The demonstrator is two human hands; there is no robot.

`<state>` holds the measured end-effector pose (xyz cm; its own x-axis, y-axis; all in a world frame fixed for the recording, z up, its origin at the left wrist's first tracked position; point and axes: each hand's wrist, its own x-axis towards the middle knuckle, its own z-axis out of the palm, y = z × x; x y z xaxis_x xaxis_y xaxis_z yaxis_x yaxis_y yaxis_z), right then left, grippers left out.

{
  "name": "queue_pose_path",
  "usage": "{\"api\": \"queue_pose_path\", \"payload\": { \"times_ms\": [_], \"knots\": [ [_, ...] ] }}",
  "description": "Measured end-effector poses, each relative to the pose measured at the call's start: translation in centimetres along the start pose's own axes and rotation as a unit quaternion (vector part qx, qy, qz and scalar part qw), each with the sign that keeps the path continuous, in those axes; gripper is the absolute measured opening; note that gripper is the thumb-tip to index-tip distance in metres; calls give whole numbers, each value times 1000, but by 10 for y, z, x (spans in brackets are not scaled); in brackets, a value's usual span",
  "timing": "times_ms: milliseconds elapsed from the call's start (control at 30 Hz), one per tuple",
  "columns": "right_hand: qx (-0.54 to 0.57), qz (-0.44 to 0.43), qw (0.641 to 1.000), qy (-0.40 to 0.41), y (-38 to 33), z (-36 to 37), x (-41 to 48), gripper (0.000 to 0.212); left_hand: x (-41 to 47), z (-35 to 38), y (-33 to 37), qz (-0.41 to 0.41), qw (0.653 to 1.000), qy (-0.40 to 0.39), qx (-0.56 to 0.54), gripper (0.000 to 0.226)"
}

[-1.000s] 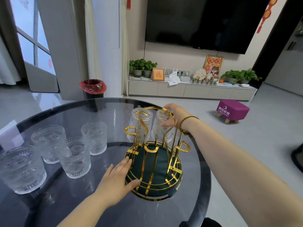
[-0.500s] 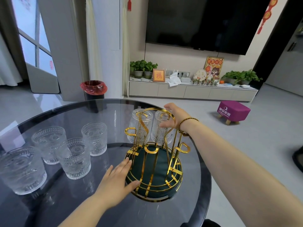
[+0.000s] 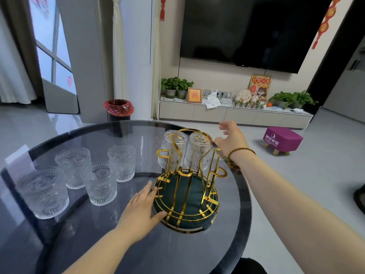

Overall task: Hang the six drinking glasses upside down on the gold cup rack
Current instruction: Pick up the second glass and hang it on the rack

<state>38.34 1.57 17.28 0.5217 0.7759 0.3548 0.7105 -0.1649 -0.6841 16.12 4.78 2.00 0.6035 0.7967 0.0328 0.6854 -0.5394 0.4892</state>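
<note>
The gold cup rack (image 3: 189, 196) with a dark green base pad stands right of centre on the round dark glass table (image 3: 138, 244). Two ribbed glasses hang upside down on its far hooks, one on the left (image 3: 173, 151) and one on the right (image 3: 198, 151). Several more clear glasses stand upright at the left, the nearest (image 3: 44, 194), another beside it (image 3: 100, 183), and two behind (image 3: 73, 167) (image 3: 122, 163). My left hand (image 3: 142, 210) lies flat against the rack's base. My right hand (image 3: 231, 139) hovers open just right of the hung glass, holding nothing.
The table's rim (image 3: 245, 204) runs close to the right of the rack. Beyond it on the floor are a red-lined bin (image 3: 118, 109), a purple stool (image 3: 282, 139) and a low TV cabinet (image 3: 233, 115).
My right hand has let go of the right hung glass and drawn back to the right with its fingers spread. The left hand stays on the rack's base.
</note>
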Motion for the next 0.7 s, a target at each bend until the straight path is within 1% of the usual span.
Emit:
{"api": "queue_pose_path", "payload": {
  "times_ms": [67, 133, 233, 333, 400, 500, 600, 633, 700],
  "knots": [
    [26, -27, 997, 71, -11, -8, -14, 38, -13, -5, -2, 2, 999, 33, -10, 69],
    [52, -74, 990, 105, -24, -11, -31, 32, -24, -12, -7, 2, 998, 62, -8, 62],
    [88, -132, 984, 80, -47, -5, -59, 24, -43, -24, -20, -9, 995, 103, -7, 52],
    [110, -186, 976, 25, -65, 16, -87, 20, -68, -35, -39, -44, 989, 139, -26, 46],
    [117, -203, 972, -16, -70, 36, -101, 20, -83, -38, -51, -59, 988, 143, -24, 46],
    [129, -185, 972, -74, -71, 75, -119, 22, -101, -40, -71, -83, 988, 131, 11, 48],
    [161, -113, 970, -144, -64, 116, -136, 28, -112, -42, -91, -113, 986, 117, 43, 53],
    [174, -86, 965, -174, -61, 130, -141, 35, -114, -43, -97, -123, 985, 113, 52, 54],
    [187, -44, 954, -231, -53, 153, -146, 54, -116, -42, -104, -142, 982, 109, 62, 57]
  ]
}}
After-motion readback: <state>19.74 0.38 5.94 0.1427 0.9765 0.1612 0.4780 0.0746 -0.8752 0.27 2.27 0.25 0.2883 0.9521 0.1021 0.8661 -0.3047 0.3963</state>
